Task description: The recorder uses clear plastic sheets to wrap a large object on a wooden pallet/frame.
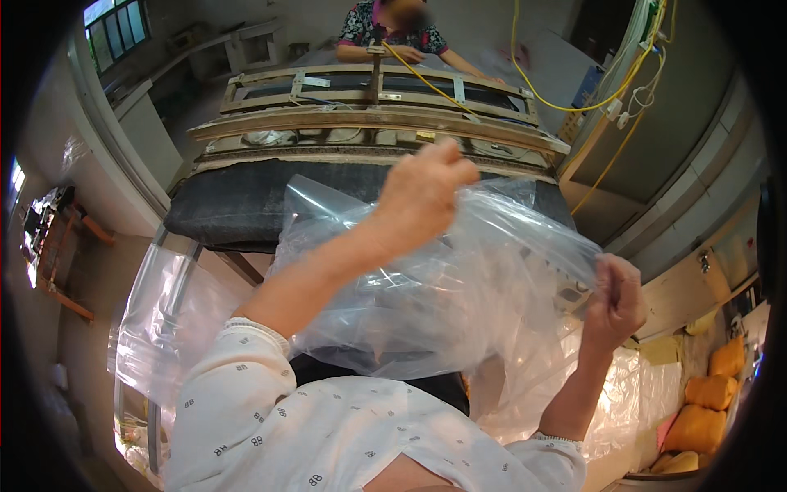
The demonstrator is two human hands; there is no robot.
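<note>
A large crumpled sheet of clear plastic film (pixel 426 303) hangs over my lap and against the bench in front of me. My left hand (pixel 426 189) reaches forward and is closed on the film's upper edge, above the dark padded bench edge (pixel 238 201). On the right, my right hand (pixel 616 299) pinches a corner of the same film. Between the two hands the edge runs taut, sloping down to the right. Folds hide whether the film is one layer or a bag.
A wooden frame (pixel 377 123) with metal brackets spans the bench. Behind it a person (pixel 393 37) works with both hands low. More clear film (pixel 156 320) hangs at left. Yellow cables (pixel 566 107) dangle at right, and orange bundles (pixel 695 429) lie lower right.
</note>
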